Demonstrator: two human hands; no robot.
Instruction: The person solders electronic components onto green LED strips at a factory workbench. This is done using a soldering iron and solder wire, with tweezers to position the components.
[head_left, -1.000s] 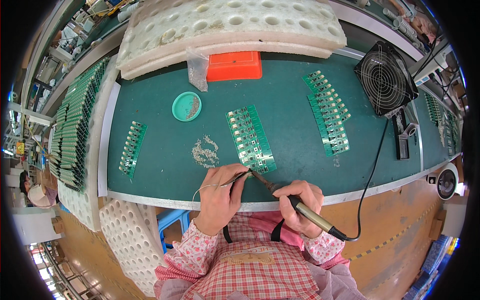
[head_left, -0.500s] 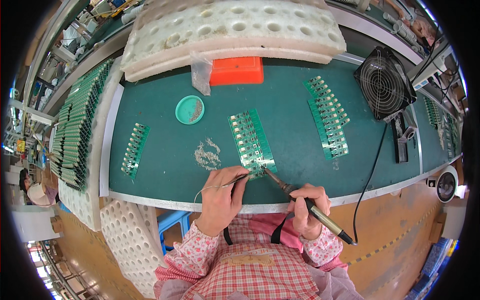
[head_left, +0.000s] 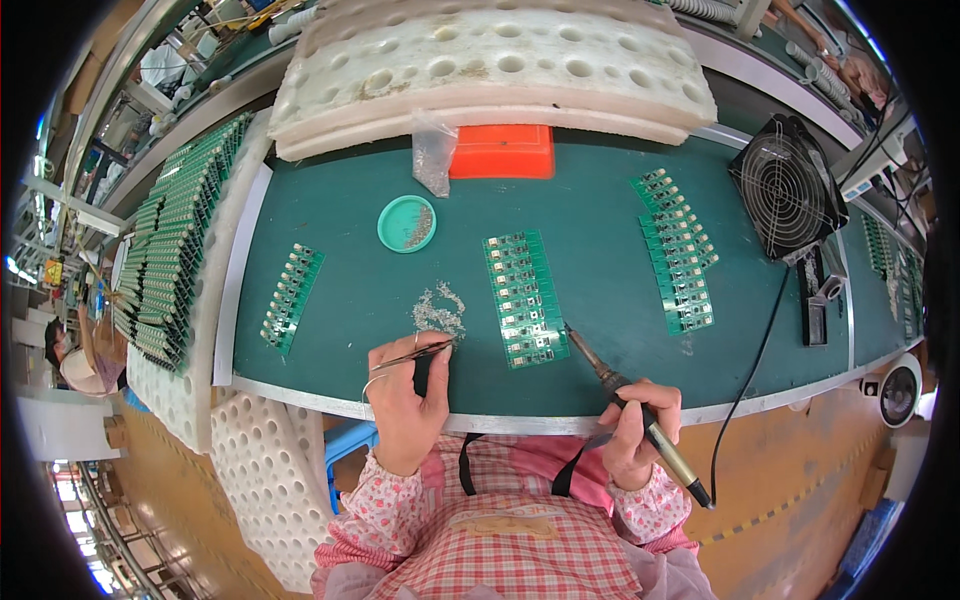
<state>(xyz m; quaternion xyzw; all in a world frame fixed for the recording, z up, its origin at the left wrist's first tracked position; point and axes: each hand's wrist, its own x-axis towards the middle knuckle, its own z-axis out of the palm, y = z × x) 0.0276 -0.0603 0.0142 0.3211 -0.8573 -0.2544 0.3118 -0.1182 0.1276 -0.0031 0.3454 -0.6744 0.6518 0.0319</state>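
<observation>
Between the fingers of my left hand [head_left: 408, 405] is a pair of tweezers [head_left: 412, 356]. Their tips reach the lower edge of a scattered pile of tiny pale parts [head_left: 438, 312] on the green mat; whether they pinch a part is too small to tell. A soldering iron [head_left: 655, 435] is gripped in my right hand [head_left: 640, 430], its tip pointing up and left, just right of the middle circuit board panel [head_left: 525, 300]. That green panel lies flat, with rows of small white and dark components.
A round green dish [head_left: 407, 224] holds more tiny parts. Further board panels lie left [head_left: 292, 297] and right [head_left: 676, 260]. Behind are an orange box [head_left: 505, 152], a plastic bag [head_left: 432, 155] and foam blocks [head_left: 490, 90]. A black fan [head_left: 785, 190] and iron stand [head_left: 815, 300] are right; the iron's cord [head_left: 745, 370] trails there.
My left hand has moved the tweezers left, from the middle panel to the loose parts. The soldering iron's tip has come off the panel to its right. The whole view has shifted slightly.
</observation>
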